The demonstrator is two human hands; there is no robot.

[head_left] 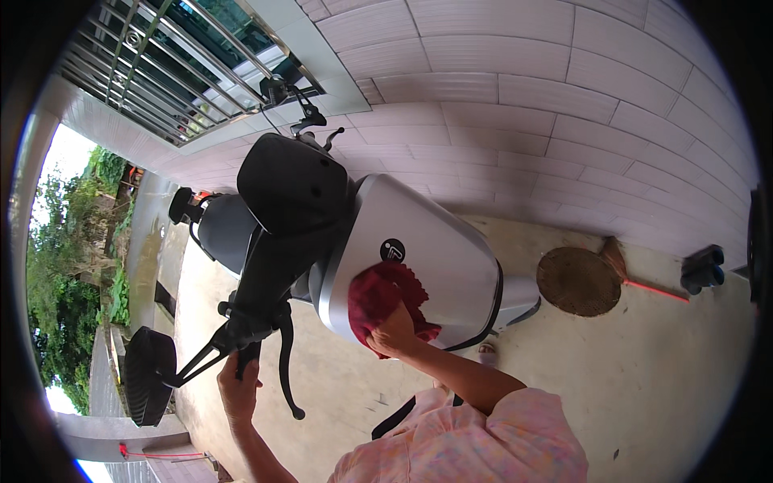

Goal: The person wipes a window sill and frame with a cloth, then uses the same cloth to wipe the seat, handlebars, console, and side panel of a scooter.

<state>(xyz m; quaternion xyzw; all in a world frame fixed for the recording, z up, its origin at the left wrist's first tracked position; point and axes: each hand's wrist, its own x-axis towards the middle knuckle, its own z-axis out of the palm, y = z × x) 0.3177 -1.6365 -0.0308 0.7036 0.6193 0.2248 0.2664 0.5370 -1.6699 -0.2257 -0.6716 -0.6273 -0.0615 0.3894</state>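
Note:
A scooter (451, 282) with a silver front panel and black handlebars (274, 266) stands before me. My left hand (240, 388) is closed round the black handlebar grip (250, 354), beside the brake lever (287, 366). A dark red cloth (374, 299) lies bunched against the silver panel, just below a round black emblem (392, 250). My right hand (394, 332) presses on this cloth and grips it; part of the fingers is hidden by its folds. Left of my left hand, a black mirror (150, 377) sticks out on its stalk.
A tiled wall (531, 121) runs along the scooter's far side, with a barred window (185, 64) at upper left. On the concrete floor (564, 378) are a round brown woven tray (579, 281), a red-handled tool (656, 290) and dark boots (703, 270). Greenery (64, 266) shows at far left.

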